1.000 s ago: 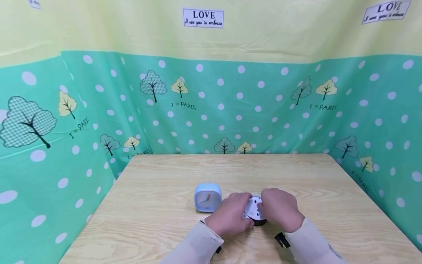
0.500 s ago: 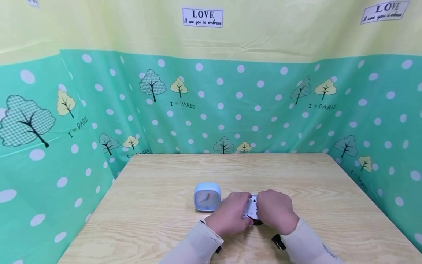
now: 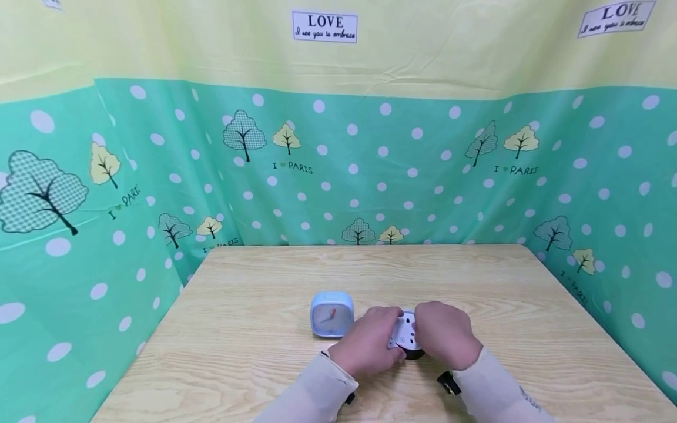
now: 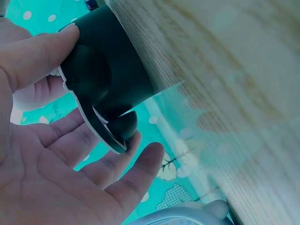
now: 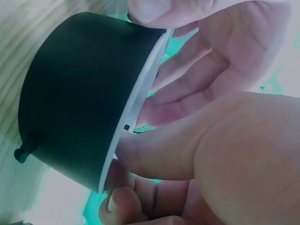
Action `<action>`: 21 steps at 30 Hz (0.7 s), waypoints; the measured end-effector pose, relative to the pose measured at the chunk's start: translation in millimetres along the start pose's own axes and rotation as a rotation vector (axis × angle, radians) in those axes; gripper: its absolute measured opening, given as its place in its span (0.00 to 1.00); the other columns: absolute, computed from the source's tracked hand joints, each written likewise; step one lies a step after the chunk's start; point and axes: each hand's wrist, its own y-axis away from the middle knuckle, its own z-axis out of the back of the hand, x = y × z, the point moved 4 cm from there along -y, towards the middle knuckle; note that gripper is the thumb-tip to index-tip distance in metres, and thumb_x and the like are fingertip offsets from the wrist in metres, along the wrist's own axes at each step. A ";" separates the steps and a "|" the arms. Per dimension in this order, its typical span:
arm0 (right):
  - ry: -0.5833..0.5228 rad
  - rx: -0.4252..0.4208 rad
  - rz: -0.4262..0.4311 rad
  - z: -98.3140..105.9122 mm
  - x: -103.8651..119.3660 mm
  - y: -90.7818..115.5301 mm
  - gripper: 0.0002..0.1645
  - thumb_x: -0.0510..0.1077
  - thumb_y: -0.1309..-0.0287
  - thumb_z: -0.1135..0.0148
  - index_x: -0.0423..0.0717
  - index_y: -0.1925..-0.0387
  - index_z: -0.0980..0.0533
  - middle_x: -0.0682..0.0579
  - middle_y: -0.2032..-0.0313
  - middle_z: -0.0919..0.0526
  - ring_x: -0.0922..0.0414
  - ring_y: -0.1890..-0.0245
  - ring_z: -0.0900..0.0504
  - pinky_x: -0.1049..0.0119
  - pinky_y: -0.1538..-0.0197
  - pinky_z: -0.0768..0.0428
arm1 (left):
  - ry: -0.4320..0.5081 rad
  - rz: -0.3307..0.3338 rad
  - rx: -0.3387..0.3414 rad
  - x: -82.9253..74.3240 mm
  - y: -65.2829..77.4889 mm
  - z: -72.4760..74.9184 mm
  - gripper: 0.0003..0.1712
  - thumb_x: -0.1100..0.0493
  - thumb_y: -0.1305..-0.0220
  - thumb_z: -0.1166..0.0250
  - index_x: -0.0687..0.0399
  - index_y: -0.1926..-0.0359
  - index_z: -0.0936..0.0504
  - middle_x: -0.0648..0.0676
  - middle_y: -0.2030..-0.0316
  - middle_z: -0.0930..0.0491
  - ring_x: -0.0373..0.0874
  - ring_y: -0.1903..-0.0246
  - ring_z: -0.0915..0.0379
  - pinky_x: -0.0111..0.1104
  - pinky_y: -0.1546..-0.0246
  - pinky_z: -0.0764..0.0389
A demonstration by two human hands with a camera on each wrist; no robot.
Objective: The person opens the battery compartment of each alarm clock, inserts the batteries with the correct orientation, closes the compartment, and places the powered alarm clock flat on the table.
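A round black alarm clock [image 3: 406,333] stands low on the table, its white back plate with small dark holes turned up towards me. My left hand [image 3: 366,345] grips its left side, thumb on the near rim. In the left wrist view, the thumb lies against the black casing [image 4: 112,61], and two fingertips stick out past the rim. Curled fingers of my right hand [image 3: 445,332] pinch at the right part of the back plate; the spot they hold is hidden. A short black foot [image 5: 24,149] juts from the casing in the right wrist view.
Just left of the hands, a light blue square clock [image 3: 332,315] stands upright, its dial facing me. The wood-grain table [image 3: 264,276] reaches back to a green and yellow printed curtain [image 3: 381,153], which also hangs along both sides. Black straps [image 3: 448,383] show below the sleeves.
My right hand shifts a little left over the back plate, then slightly back to the right, fingers still curled. The left hand keeps its grip, and the blue clock stays put.
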 end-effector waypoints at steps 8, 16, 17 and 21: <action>-0.038 0.000 0.007 1.6 -2.6 -0.9 0.14 0.44 0.32 0.35 0.48 0.76 0.23 0.54 0.80 0.25 0.56 0.81 0.28 0.64 0.80 0.30 | 0.005 0.007 0.005 -0.5 -0.2 0.7 0.40 0.49 0.41 0.23 0.53 0.31 0.28 0.49 0.39 0.21 0.40 0.39 0.28 0.33 0.42 0.21; -0.048 -0.002 0.005 0.7 -2.9 -2.2 0.13 0.43 0.33 0.34 0.46 0.75 0.22 0.54 0.80 0.25 0.56 0.81 0.27 0.64 0.80 0.30 | 0.019 0.011 0.008 0.6 0.2 0.5 0.39 0.50 0.41 0.23 0.52 0.31 0.28 0.49 0.39 0.21 0.40 0.39 0.28 0.33 0.42 0.21; -0.048 0.000 0.004 0.7 -2.9 -2.1 0.13 0.43 0.33 0.34 0.46 0.74 0.22 0.54 0.80 0.25 0.56 0.81 0.27 0.64 0.80 0.30 | 0.020 0.011 0.009 0.6 0.3 0.4 0.39 0.50 0.41 0.23 0.52 0.31 0.28 0.49 0.39 0.21 0.40 0.39 0.28 0.33 0.42 0.21; -0.049 0.003 0.002 1.4 -2.7 -1.4 0.11 0.42 0.33 0.34 0.45 0.73 0.21 0.54 0.80 0.25 0.56 0.80 0.27 0.64 0.79 0.29 | 0.020 0.012 0.007 0.8 0.4 0.5 0.39 0.50 0.41 0.23 0.52 0.32 0.28 0.49 0.40 0.21 0.39 0.40 0.28 0.33 0.43 0.21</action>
